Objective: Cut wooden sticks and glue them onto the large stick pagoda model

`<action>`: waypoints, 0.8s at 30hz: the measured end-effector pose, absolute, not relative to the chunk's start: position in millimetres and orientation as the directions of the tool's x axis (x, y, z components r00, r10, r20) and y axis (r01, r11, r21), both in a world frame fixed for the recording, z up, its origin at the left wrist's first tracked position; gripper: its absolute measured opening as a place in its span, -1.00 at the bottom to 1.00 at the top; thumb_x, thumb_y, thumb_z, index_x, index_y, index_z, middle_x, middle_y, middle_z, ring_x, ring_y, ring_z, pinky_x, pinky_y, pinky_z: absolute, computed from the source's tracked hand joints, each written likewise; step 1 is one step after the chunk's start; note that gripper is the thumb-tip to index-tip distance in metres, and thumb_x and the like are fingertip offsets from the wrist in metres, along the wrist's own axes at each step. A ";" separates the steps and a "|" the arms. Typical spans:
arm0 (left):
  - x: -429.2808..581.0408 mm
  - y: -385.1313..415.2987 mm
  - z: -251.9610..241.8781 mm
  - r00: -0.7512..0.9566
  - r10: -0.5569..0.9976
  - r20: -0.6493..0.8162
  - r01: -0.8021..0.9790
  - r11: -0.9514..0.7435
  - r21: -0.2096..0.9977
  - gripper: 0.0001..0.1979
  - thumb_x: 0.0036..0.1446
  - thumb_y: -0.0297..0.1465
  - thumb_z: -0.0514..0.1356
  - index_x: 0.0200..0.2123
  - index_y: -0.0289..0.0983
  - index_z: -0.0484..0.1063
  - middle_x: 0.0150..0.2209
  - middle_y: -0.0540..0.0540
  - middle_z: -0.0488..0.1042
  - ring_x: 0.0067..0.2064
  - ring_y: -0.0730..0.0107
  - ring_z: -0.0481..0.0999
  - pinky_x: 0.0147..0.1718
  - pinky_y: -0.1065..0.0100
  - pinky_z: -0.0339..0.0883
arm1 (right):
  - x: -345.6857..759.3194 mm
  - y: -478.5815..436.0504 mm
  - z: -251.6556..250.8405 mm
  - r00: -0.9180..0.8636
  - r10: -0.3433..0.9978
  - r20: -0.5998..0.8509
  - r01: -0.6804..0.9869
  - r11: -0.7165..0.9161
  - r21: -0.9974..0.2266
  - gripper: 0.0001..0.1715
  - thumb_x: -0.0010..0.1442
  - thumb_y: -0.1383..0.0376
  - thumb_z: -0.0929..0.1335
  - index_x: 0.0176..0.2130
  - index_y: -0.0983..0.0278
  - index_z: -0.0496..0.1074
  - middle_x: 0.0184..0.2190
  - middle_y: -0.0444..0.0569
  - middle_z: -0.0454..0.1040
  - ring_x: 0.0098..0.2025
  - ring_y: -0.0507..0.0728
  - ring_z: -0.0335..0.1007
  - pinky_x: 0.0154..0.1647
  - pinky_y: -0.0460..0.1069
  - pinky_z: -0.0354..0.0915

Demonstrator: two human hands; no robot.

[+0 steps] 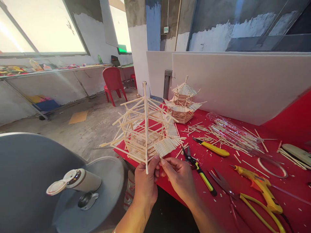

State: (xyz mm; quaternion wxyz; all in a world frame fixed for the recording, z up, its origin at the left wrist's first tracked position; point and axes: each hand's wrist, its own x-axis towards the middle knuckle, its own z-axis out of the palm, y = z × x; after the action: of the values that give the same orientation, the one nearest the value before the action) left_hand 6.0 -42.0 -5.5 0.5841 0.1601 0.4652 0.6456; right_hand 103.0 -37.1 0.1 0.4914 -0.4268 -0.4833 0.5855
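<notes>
A half-roofed pavilion model point(136, 137) of thin wooden sticks stands at the table's near left edge, its upper frame bare. One lower roof panel point(167, 146) of side-by-side sticks faces my right hand. My left hand point(146, 181) is closed at the model's near corner, thumb and fingers pinching its lower edge behind a long slanting stick point(146, 136). Beside it my right hand point(179, 174) is closed in a pinch, fingertips almost meeting the left ones. What lies between the right fingertips is too small to make out.
On the red table point(170, 192) lie pruning snips point(200, 173), a yellow utility knife point(212, 148), large scissors point(243, 197), a glue gun point(261, 186), a tape roll point(272, 167) and bagged sticks point(233, 131). A finished pavilion point(183, 103) stands behind. An open-lidded bottle point(85, 179) lies on a grey stool point(110, 191).
</notes>
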 end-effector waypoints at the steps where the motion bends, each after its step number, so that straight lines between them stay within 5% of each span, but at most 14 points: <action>1: 6.1 -41.8 -5.4 -0.266 0.903 -0.338 -0.605 0.117 0.788 -0.67 -0.20 -0.30 0.47 -0.61 -0.32 0.39 -0.67 0.09 0.31 -0.65 0.64 0.20 -0.70 0.55 -0.03 | 103.0 -37.1 -0.2 -0.153 0.988 -0.025 -0.163 -0.050 -0.985 -0.62 0.19 0.08 0.38 -0.49 0.29 0.51 -0.64 -0.13 0.44 -0.60 -0.03 0.31 -0.64 -0.19 0.21; 24: 6.4 -41.2 -4.9 -0.275 0.903 -0.330 -0.599 0.107 0.793 -0.67 -0.21 -0.30 0.47 -0.61 -0.32 0.38 -0.67 0.09 0.30 -0.65 0.64 0.19 -0.70 0.54 -0.02 | 104.1 -34.6 1.3 -0.156 0.988 -0.023 -0.160 -0.048 -0.986 -0.62 0.18 0.07 0.37 -0.51 0.28 0.47 -0.66 -0.15 0.41 -0.61 -0.02 0.32 -0.62 -0.18 0.25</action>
State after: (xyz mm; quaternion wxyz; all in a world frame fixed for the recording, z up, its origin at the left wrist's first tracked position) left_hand 6.4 -41.2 -4.9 0.5797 0.1628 0.4666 0.6479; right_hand 104.1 -34.6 1.3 0.4903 -0.4264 -0.4853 0.5851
